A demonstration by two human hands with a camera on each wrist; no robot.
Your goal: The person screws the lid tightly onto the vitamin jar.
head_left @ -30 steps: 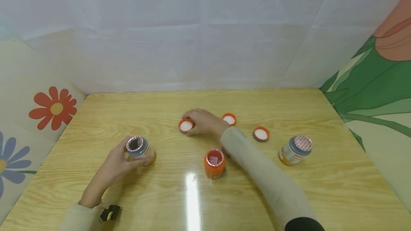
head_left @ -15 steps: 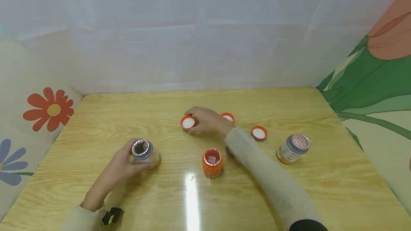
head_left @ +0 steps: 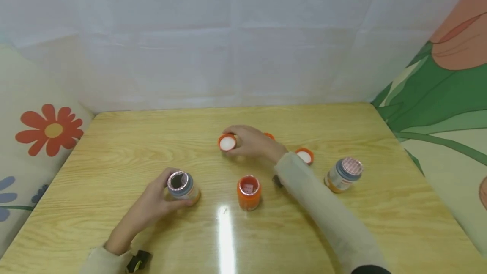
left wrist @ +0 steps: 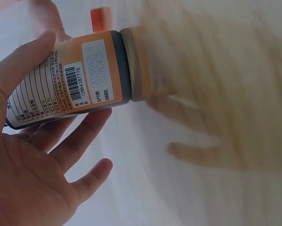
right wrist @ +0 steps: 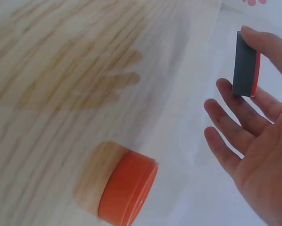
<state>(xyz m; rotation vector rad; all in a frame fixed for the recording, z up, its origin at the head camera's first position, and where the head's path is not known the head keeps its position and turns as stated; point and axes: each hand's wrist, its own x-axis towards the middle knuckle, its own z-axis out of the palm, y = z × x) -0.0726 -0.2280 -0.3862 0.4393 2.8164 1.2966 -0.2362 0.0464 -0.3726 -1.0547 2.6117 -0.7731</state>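
Fingers [right wrist: 242, 110] and thumb of the right hand [head_left: 247, 141] pinched a grey lid [head_left: 227, 143] with an orange rim, its white inner face turned upward; the lid was clear of the wooden table [head_left: 133, 147], and the 2 lower fingers stood apart from it. The left hand [head_left: 154, 206] gripped an open jar [head_left: 189, 194] round its side, thumb along the label [left wrist: 79, 84], the little finger spread away; whether the base touched the table, I could not tell. Torn foil ringed the jar's dark mouth. Just to its right an orange jar [head_left: 248, 200] stood upright, also uncapped, with something pale inside. Beyond, partly hidden by the right hand and sleeve [head_left: 323, 206], lay an orange lid [head_left: 269, 135] and a white-lined lid [head_left: 304, 155]. Farther right stood a foil-sealed jar [head_left: 340, 179]. White sheeting [head_left: 171, 62] hung behind, and a red flower [head_left: 53, 130] showed at left.
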